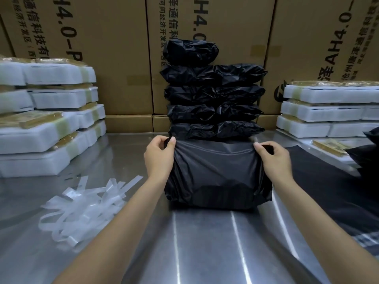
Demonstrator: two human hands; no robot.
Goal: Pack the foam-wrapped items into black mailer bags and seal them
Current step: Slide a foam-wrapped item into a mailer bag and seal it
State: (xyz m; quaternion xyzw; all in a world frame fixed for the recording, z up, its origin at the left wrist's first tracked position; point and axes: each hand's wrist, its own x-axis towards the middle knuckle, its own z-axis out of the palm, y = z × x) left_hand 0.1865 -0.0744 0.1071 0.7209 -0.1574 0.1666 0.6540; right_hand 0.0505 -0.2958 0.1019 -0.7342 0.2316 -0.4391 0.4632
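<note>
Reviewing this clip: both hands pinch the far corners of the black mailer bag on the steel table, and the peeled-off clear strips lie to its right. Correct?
Not quite. The left hand and right hand do pinch the far corners of the black mailer bag on the steel table, but the head view shows the clear strips lying to its left.

1 view only: head-worn, wide-angle, looks forward and down, close over steel table (205, 242); cardboard boxes (114, 58) close off the background.
</note>
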